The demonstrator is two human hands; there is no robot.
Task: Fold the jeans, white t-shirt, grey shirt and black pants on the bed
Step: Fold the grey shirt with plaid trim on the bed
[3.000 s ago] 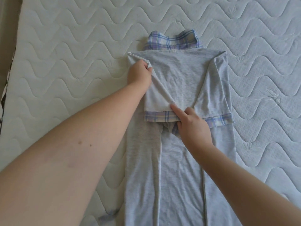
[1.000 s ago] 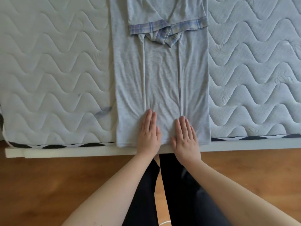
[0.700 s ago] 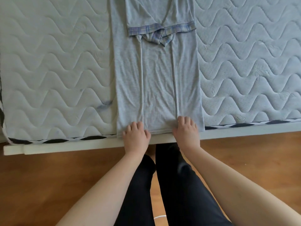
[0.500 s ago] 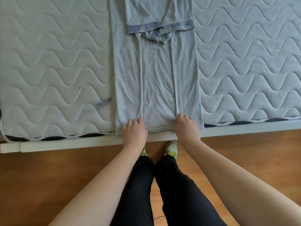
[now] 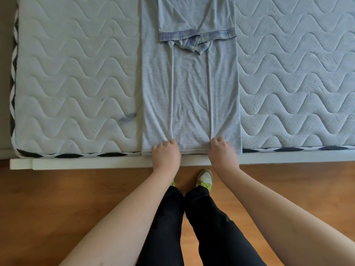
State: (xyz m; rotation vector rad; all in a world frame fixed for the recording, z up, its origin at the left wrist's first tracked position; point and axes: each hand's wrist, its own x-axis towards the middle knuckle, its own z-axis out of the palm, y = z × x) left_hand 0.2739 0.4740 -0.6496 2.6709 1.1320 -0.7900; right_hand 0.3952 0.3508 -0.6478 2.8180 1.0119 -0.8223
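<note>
- I see the grey shirt (image 5: 190, 96) lying flat on the bed (image 5: 76, 73) as a long strip, both sides folded in, its hem at the near edge of the mattress.
- Its plaid-trimmed sleeves (image 5: 197, 36) lie folded across the upper part.
- My left hand (image 5: 166, 156) has its fingers curled, pinching the hem at the left fold line.
- My right hand (image 5: 222, 155) pinches the hem at the right fold line the same way.
- Below the bed I see a wood floor (image 5: 57, 198).
</note>
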